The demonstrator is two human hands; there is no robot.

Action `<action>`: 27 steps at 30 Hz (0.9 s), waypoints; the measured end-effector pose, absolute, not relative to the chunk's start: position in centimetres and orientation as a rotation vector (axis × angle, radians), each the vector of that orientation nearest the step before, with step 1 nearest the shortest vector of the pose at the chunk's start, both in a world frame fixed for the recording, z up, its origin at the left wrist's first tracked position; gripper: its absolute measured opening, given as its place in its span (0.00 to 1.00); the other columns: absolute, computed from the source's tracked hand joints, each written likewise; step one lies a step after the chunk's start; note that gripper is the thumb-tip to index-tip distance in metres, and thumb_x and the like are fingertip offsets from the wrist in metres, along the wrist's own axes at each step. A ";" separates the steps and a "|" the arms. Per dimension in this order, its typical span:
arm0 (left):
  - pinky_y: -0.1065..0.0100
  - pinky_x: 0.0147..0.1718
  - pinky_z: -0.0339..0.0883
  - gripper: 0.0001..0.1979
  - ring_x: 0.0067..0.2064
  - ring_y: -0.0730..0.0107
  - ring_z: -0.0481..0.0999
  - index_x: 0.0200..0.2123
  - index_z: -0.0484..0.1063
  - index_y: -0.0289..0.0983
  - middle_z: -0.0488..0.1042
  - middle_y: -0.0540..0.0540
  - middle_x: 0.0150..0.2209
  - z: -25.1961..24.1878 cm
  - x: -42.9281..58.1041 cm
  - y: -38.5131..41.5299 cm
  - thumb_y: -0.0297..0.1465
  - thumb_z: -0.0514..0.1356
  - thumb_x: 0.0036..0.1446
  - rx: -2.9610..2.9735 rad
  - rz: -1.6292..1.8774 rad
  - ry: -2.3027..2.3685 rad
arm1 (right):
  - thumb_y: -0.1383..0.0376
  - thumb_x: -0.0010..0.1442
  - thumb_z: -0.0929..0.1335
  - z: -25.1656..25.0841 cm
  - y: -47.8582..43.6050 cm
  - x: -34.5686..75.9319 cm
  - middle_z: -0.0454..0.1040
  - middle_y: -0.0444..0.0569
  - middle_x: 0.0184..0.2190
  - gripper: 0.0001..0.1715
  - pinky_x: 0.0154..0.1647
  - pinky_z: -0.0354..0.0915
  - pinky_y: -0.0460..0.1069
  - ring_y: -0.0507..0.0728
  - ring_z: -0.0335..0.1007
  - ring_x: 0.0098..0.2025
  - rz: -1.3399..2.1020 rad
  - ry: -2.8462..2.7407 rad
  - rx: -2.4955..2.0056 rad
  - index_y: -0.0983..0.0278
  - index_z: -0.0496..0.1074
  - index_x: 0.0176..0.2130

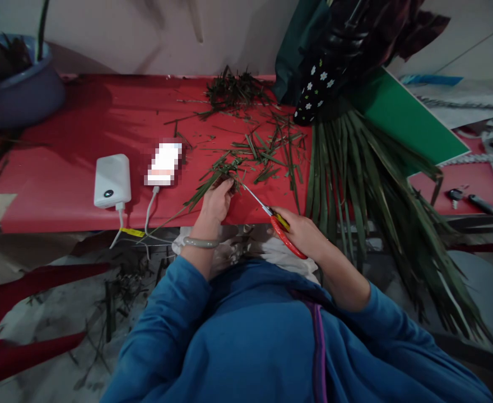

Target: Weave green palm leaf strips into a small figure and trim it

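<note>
My left hand (218,200) is closed around a small bundle of green leaf strips (204,187) at the front of the red table. My right hand (303,232) grips a pair of scissors (286,238) with red and yellow handles. The scissor blades point up and left, their tips close by the leaf piece at my left fingers. Whether the blades touch it is hard to make out. Cut leaf scraps (263,148) lie scattered just beyond both hands, with a denser heap (236,89) near the wall.
A white power bank (112,180) and a lit phone (165,163) lie left, with cables over the table edge. Long palm leaves (356,162) hang over the right side beside a green board (414,120). A blue basin (19,89) stands far left; keys (455,196) lie right.
</note>
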State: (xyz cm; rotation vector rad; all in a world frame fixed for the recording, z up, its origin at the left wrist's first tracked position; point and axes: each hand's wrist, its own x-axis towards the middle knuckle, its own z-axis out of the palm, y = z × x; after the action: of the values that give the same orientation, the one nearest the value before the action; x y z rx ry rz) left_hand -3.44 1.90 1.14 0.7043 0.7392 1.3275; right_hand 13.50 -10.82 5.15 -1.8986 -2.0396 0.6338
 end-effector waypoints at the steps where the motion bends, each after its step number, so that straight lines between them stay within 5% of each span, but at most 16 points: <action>1: 0.72 0.28 0.61 0.08 0.27 0.77 0.68 0.26 0.69 0.36 0.70 0.52 0.25 1.1 -3.4 1.9 0.28 0.63 0.37 0.698 1.327 0.736 | 0.52 0.53 0.63 5.1 -10.8 13.5 0.73 0.49 0.43 0.30 0.37 0.65 0.48 0.59 0.71 0.42 0.641 -2.034 -1.902 0.59 0.59 0.54; 27: 0.73 0.23 0.61 0.04 0.23 0.79 0.65 0.22 0.69 0.38 0.67 0.54 0.22 1.1 -3.4 2.1 0.25 0.62 0.41 0.677 1.338 0.677 | 0.50 0.53 0.62 5.0 -10.8 13.5 0.72 0.49 0.45 0.30 0.39 0.66 0.50 0.60 0.71 0.44 0.623 -2.067 -1.930 0.58 0.59 0.54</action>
State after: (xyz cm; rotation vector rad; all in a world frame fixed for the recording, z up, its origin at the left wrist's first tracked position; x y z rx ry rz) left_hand -3.43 2.13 1.14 0.6771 0.6771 1.3382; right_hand 13.50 -10.78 5.03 -1.9297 -2.0671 0.6235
